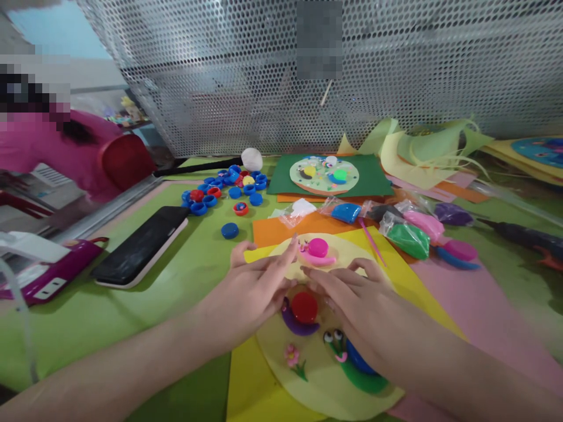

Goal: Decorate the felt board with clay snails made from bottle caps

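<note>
A pale yellow paper disc (272, 354) lies in front of me with clay snails on it. My left hand (259, 284) is over its left side, index finger stretched past the pink snail (317, 251), fingers apart. From the right, my right hand (356, 299) reaches over the disc, fingers stretched towards the left fingertips, nothing visible in them. Just below the fingertips is a purple snail with a red bottle-cap shell (304, 308). A green snail with a blue shell (363, 366) is partly hidden under my right hand. A pink clay flower (292, 354) sits lower left.
A black phone (143, 246) and several bottle caps (229, 230) lie left. Bagged clay, including a green packet (409, 239), lies right, near a glue gun (523, 235). Behind are a finished disc on green card (281, 176) and a perforated metal panel (233, 76). A person in pink (57, 146) sits left.
</note>
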`<state>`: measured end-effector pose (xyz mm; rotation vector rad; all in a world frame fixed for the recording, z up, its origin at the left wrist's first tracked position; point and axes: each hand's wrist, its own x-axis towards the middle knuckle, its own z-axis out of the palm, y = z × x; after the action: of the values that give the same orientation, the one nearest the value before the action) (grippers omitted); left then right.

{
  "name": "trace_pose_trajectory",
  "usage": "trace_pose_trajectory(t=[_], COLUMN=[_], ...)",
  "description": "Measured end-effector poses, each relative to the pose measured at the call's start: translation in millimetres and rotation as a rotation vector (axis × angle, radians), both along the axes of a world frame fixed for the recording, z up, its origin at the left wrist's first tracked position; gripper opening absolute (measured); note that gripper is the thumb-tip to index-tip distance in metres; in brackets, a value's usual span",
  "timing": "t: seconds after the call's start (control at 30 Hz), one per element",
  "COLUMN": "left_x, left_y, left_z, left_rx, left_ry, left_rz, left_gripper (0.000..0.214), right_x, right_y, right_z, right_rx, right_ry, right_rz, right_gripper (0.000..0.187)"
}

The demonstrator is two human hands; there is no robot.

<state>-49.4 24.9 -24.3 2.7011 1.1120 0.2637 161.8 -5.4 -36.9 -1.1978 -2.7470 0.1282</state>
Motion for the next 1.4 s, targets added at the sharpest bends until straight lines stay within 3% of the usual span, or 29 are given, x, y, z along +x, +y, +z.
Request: trace_pose_trajectory(t=[0.47, 0.93, 1.1, 1.4], left_x=[0.9, 0.2, 0.6, 0.4], left_y=[-0.2, -1.7, -1.3, -2.7], left_z=[1.2, -0.7, 0.0, -2.8], left_rx=[-0.007, -0.031, -0.017, 0.012], left_ry=[0.008, 0.030, 0.030, 0.030], left_rz=[0.017, 0.026, 0.030, 0.034], left_gripper=[0.077, 0.084, 0.077, 0.066], right_x=[-2.4, -4.8, -4.9, -7.5], right_y=[1.0, -0.8, -0.4, -0.3], right_z=[1.3, 6.5, 14.1, 16.7], right_rx=[0.020, -0.065, -0.141, -0.112], right_ry=[-0.022, -0.041, 0.033, -0.001], right_rz=[0.015, -0.011, -0.052, -0.052], right_gripper=[0.065, 0.067, 0.066, 0.065])
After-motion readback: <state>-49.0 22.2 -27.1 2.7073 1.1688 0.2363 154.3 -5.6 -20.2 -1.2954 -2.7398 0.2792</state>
